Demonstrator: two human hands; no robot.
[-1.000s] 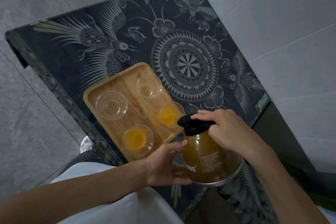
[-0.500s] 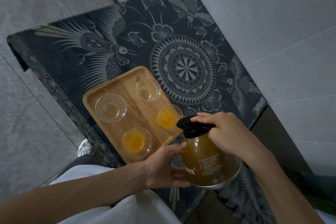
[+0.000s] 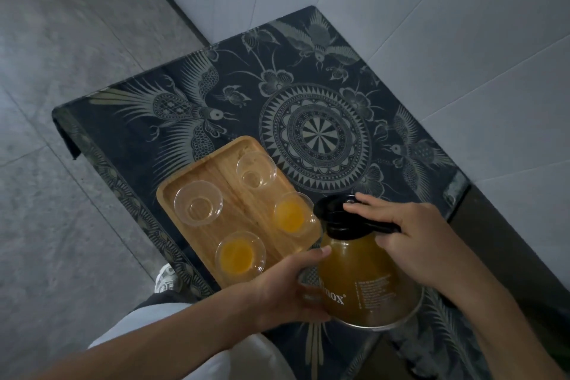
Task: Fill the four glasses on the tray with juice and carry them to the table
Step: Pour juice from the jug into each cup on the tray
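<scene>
resting between both hands (image 3: 288, 287), jug (image 3: 367, 274) beside tray (image 3: 197, 244)

The jug (image 3: 367, 274) has tipped back from the right-hand juice glass (image 3: 293, 214), its spout no longer over the rim. The right hand (image 3: 410, 241) now lies flatter across the lid (image 3: 342, 213), fingers stretched forward.
</scene>
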